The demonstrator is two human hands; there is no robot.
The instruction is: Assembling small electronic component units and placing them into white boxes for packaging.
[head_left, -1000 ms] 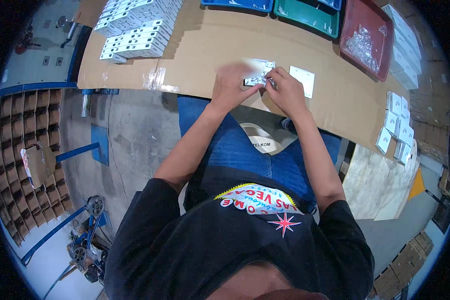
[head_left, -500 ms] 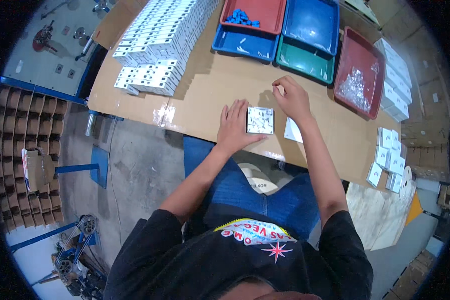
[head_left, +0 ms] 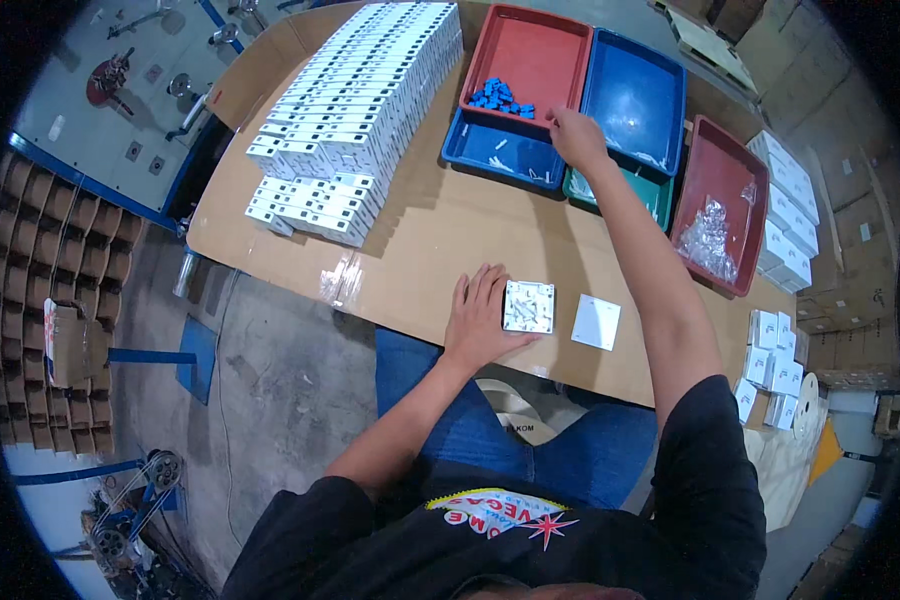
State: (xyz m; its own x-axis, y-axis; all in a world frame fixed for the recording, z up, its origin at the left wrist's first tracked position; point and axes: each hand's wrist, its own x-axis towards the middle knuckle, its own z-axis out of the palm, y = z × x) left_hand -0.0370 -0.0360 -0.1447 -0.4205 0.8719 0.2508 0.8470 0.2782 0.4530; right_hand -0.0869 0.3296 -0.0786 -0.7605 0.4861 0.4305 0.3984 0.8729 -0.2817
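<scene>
My left hand (head_left: pixel 481 323) steadies a shallow square white box (head_left: pixel 528 307) on the cardboard-covered table, fingers along its left side and thumb by its near edge. The box has an open top, with small white parts inside. Just right of it lies a flat white square plate (head_left: pixel 596 322). My right hand (head_left: pixel 577 139) is over the near right corner of a red tray (head_left: pixel 530 50) that holds small blue parts (head_left: pixel 500 98). Its fingers are drawn together; whatever they hold, if anything, is too small to make out.
A long stack of white boxes (head_left: pixel 360 110) fills the far left. Around my right arm are blue trays (head_left: pixel 635 85), a green tray (head_left: pixel 660 195) and a red tray with clear bags (head_left: pixel 710 240). More white boxes (head_left: pixel 770 365) stand along the table's right side.
My right hand has moved away from beside the white box, out to the trays at the back. My left hand stays at the box. The whole view has shifted.
</scene>
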